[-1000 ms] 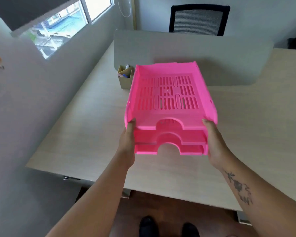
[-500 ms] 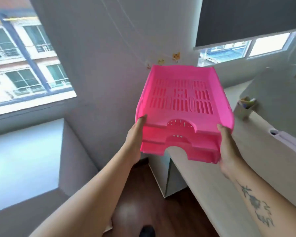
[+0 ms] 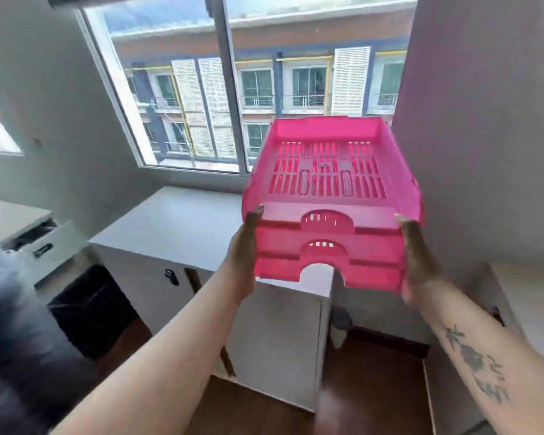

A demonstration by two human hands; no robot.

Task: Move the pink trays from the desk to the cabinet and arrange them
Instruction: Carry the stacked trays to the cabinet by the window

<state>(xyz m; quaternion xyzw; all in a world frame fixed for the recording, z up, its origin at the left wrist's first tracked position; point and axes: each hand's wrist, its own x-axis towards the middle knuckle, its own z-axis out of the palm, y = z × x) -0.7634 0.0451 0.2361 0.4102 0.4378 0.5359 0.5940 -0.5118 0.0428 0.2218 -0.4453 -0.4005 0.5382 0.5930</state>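
A stack of three pink slotted plastic trays is held in the air at the 1 o'clock part of the view, level, cut-out fronts toward the wearer. The left hand grips the stack's left front corner, thumb on the top rim; the right hand grips the right front corner likewise. Beneath and beyond the stack stands a low white cabinet under a large window, clear of the trays. A dark bin sits at 9 o'clock.

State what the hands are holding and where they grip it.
Both hands, left and right, hold the stack of pink trays by its front corners, one on each side.
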